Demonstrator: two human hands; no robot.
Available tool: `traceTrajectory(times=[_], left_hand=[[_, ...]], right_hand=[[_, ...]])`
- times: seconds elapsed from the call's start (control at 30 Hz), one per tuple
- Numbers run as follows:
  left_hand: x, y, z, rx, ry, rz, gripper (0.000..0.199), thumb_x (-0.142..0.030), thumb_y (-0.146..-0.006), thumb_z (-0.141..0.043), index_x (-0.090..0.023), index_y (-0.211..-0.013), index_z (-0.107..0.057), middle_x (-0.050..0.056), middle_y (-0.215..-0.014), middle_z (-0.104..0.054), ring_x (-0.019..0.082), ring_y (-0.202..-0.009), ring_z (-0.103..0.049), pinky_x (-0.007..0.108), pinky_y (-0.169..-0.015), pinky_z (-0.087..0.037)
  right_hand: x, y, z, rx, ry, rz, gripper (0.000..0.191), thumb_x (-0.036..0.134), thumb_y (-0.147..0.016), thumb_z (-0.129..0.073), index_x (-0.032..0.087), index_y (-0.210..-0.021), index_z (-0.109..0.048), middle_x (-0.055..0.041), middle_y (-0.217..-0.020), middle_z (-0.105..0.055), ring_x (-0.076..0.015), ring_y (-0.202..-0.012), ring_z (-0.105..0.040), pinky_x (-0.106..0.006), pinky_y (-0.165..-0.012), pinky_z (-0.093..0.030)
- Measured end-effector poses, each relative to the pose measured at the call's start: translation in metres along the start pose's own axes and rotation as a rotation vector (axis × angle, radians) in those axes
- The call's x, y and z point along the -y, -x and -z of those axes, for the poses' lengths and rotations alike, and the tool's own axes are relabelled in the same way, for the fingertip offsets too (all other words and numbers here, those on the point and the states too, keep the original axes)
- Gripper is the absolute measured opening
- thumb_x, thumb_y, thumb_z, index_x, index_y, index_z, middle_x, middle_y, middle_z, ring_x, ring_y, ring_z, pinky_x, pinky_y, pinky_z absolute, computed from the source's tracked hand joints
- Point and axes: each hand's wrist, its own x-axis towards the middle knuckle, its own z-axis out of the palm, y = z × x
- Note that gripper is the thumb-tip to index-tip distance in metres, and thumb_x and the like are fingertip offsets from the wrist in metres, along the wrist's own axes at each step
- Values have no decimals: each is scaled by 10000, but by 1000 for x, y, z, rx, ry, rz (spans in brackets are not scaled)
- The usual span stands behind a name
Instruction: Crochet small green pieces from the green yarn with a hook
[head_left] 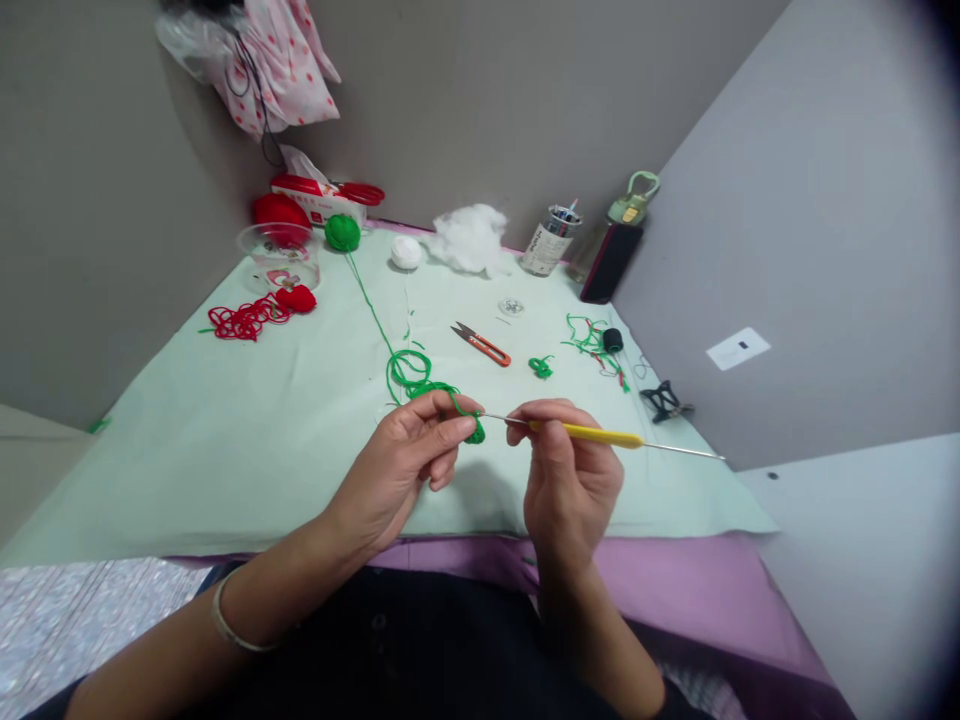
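My left hand point(409, 455) pinches a small green crocheted piece point(477, 432) between thumb and fingers, low over the middle of the table. Green yarn point(409, 372) lies in loose loops just beyond that hand and runs back to a green ball point(343, 232). My right hand point(568, 470) is closed around the yellow handle of a crochet hook point(607, 436). The hook's thin metal tip points left and meets the green piece at my left fingertips. Its other metal end sticks out to the right.
Orange-handled snips point(482, 344) lie beyond my hands, near a small green piece point(541, 367). Red yarn point(247, 318) and a clear tub point(281, 262) are at the left. White stuffing point(470, 240), a pen tin point(551, 240) and a phone point(612, 262) stand along the back. A black clip point(666, 401) lies right.
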Motion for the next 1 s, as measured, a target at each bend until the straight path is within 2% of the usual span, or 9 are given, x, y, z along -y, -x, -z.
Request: traceTrajectory(times=[0.33,0.5,0.6,0.67,0.7,0.73,0.8,0.9,1.0], left_hand=[[2,-2,1,5,-44,-43,165,-250,-826,-875,-167,-932,-780,-48,-786,-585,0,-485,-406,160,-454,-337],[2,-2,-1,22,-51,-15,361,-240,-818,-891,-215,-1162,-786,-37,-832,-633,1,-497,-426,149,-453,-329],[5,0,-1,-18,-45,-61,497,-225,-802,-907,-240,-1278,-763,-27,-849,-651,14,-531,-445,142,-461,-343],[6,0,0,-10,-3,-16,487,-241,-825,-892,-226,-1294,-763,-46,-754,-591,15,-512,-407,139,-459,-338],[6,-1,1,6,30,33,457,-249,-835,-884,-207,-1277,-774,-62,-699,-535,11,-494,-370,136,-450,-324],[5,-2,3,21,64,79,418,-252,-839,-879,-184,-1242,-791,-73,-668,-481,6,-482,-329,132,-439,-303],[2,-3,6,36,106,116,336,-241,-836,-878,-147,-1154,-823,-74,-675,-447,-7,-479,-273,125,-422,-267],[-1,-4,7,22,73,42,305,-215,-829,-877,-173,-1129,-834,-42,-772,-535,-16,-490,-302,122,-423,-278],[2,-3,4,15,-25,-26,382,-213,-823,-885,-244,-1198,-816,-29,-841,-602,8,-532,-392,126,-443,-335]], right_hand=[[1,0,-3,20,79,99,164,201,-1021,-626,248,-1013,-783,-16,-856,-718,-147,-739,-662,-299,-648,-546],[-3,1,-2,85,20,30,203,223,-1052,-571,265,-1058,-770,-22,-879,-714,-152,-714,-688,-317,-645,-592],[-9,6,-2,121,317,262,250,161,-1004,-643,307,-1150,-785,-54,-1013,-751,-194,-875,-737,-357,-737,-637],[-11,8,-2,108,457,419,320,127,-966,-692,333,-1191,-788,-67,-1090,-763,-217,-962,-745,-375,-783,-647],[-12,8,-1,99,450,427,319,126,-967,-689,331,-1191,-790,-68,-1085,-766,-217,-954,-747,-373,-773,-648],[-12,7,-1,88,398,375,293,134,-982,-668,318,-1173,-793,-65,-1052,-769,-209,-919,-748,-367,-756,-645],[-9,2,0,59,209,175,221,180,-1022,-619,282,-1102,-798,-49,-966,-767,-177,-799,-738,-346,-712,-633],[-6,-6,1,29,-95,-93,178,294,-1034,-628,243,-983,-792,-25,-875,-751,-138,-658,-693,-306,-633,-606],[-5,-8,0,91,-175,-188,137,341,-993,-699,244,-968,-793,-14,-872,-738,-133,-692,-688,-287,-656,-597]])
